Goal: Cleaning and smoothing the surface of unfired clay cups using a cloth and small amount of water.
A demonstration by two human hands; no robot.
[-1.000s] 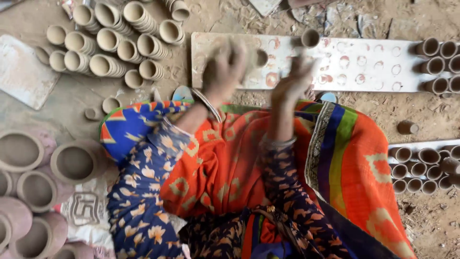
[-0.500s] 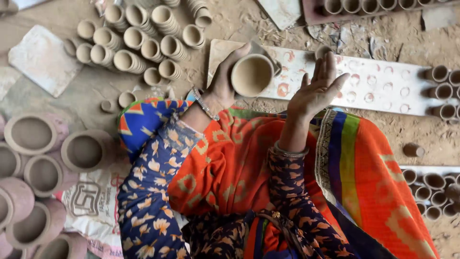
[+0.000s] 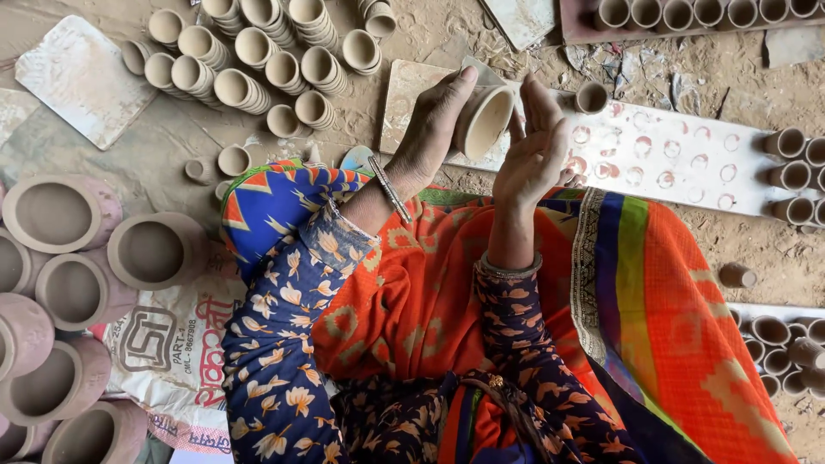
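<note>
Left hand [image 3: 434, 129] gripping soft clay cup [image 3: 483, 120], right hand [image 3: 534, 146] fingers loosely spread alongside; risking denting the rim by squeezing.

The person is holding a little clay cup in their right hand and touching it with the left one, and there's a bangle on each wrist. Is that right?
Almost. The head view shows the clay cup gripped in the left hand, while the right hand touches its rim. The hands are swapped in what you said. The bangle on each wrist is right.
</note>
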